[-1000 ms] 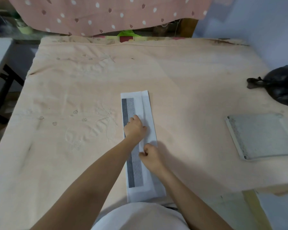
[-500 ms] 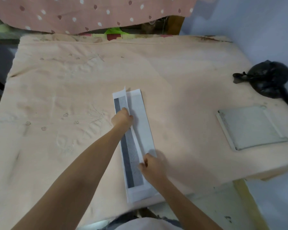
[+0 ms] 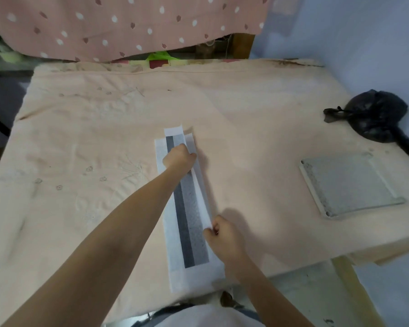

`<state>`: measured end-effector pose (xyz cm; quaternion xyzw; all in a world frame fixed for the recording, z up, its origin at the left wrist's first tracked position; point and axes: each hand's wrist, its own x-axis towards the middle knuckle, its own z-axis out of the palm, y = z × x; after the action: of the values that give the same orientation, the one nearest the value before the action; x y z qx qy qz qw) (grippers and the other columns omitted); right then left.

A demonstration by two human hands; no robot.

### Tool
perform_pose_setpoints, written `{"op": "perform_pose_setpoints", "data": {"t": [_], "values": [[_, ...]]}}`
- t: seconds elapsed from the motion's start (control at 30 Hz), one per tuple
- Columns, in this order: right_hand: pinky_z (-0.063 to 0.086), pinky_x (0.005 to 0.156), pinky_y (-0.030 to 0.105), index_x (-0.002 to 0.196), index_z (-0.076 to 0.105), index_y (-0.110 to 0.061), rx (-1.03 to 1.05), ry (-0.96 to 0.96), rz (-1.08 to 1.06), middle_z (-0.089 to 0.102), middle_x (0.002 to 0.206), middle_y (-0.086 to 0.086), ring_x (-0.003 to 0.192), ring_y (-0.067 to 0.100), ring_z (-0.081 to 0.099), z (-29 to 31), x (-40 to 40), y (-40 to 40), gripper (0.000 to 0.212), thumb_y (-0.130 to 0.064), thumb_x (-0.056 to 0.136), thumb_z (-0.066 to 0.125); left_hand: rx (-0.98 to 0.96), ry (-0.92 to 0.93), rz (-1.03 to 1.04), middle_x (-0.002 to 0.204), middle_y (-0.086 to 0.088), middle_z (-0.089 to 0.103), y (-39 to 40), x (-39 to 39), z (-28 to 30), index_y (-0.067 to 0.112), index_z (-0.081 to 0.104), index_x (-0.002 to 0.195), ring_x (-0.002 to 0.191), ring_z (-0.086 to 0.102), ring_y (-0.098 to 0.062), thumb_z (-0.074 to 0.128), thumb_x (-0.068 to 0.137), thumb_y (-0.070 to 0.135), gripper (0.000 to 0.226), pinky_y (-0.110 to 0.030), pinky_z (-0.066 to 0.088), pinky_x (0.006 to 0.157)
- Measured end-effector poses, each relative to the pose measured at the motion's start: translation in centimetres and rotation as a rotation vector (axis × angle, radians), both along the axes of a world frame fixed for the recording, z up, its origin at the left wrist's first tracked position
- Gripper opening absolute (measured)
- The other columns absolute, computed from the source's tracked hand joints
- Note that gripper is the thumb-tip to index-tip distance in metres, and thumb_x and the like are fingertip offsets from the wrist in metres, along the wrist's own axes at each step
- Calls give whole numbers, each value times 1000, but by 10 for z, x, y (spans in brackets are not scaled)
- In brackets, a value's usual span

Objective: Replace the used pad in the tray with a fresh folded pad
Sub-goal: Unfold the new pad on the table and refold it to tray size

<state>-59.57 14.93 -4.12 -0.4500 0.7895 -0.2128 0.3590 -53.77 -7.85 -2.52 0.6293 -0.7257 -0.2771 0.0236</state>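
The fresh pad [image 3: 187, 208] is a long, narrow white strip with a grey band down its middle, darker along the band's left side. It lies lengthwise on the peach cloth [image 3: 80, 142] covering the worktop, its near end reaching the cloth's front edge, where the person's white clothing hides the corner. The pad's right flap is lifted off the band and stands partly folded; how far it has creased cannot be made out.

The left hand [image 3: 178, 158] sits on the pad's far part with fingers curled under, knuckles pressing the grey band; whether it pinches the flap there is hidden. The right hand [image 3: 222, 234] is at the pad's right edge nearer the person, fingers curled and pinching the raised flap.

Well to the right, apart from both hands, lies the square grey tray [image 3: 350, 185] with a speckled grey surface inside; whether that is a pad cannot be told. Beyond it sits a knotted black bag [image 3: 376, 119], partly cut off.
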Motion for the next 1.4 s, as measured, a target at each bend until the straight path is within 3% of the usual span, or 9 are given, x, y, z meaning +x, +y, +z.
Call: {"op": "perform_pose_setpoints", "data": {"t": [0.2, 0.37, 0.6, 0.93, 1.13, 1.27, 1.4], "values": [[30, 56, 30, 60, 30, -20, -106, 23, -65, 33, 53, -2, 54, 14, 32, 17, -57, 8, 33, -19, 80, 56, -45, 5, -8, 65, 1, 45, 10, -51, 22, 14, 45, 82, 67, 50, -20, 43, 95, 31, 22, -24, 32, 49], [32, 57, 30, 56, 30, -20, -124, 7, -169, 32, 49, -3, 52, 14, 33, 12, -110, 23, 37, -17, 77, 60, -80, 7, -23, 72, -1, 47, 27, -103, 28, 10, 52, 97, 75, 54, -24, 42, 95, 32, 25, -29, 38, 60], [34, 57, 30, 58, 33, -18, -116, 6, -232, 35, 52, 0, 54, 14, 37, 1, -171, 38, 35, -17, 79, 60, -111, 40, -54, 69, 0, 42, 45, -170, 25, 12, 43, 89, 71, 50, -23, 42, 95, 29, 18, -27, 31, 51], [32, 53, 22, 57, 38, -23, -13, 76, -221, 42, 53, -7, 52, 7, 39, -8, -230, 43, 32, -17, 80, 59, 108, 156, 37, 66, -1, 42, 45, -226, -4, 12, 42, 87, 62, 46, -20, 44, 96, 28, 19, -27, 32, 52], [28, 52, 18, 62, 39, -27, 132, 120, -172, 47, 59, -9, 56, 2, 42, -21, -243, 41, 27, -21, 83, 55, 189, 235, 92, 64, -1, 39, 51, -237, -29, 17, 33, 68, 54, 38, -15, 43, 96, 21, 31, -28, 29, 48], [29, 52, 17, 64, 42, -26, 184, 132, -158, 49, 62, -10, 60, 5, 45, -27, -249, 43, 23, -23, 83, 56, 232, 249, 98, 68, -1, 46, 52, -239, -40, 10, 51, 92, 58, 45, -14, 42, 96, 20, 14, -29, 38, 54], [34, 57, 22, 78, 54, -19, 209, 136, -162, 56, 69, -8, 68, 9, 53, -35, -251, 44, 7, -24, 82, 56, 274, 258, 82, 82, -5, 56, 55, -241, -47, 6, 57, 107, 71, 53, -21, 43, 95, 20, 24, -29, 42, 62]]}}
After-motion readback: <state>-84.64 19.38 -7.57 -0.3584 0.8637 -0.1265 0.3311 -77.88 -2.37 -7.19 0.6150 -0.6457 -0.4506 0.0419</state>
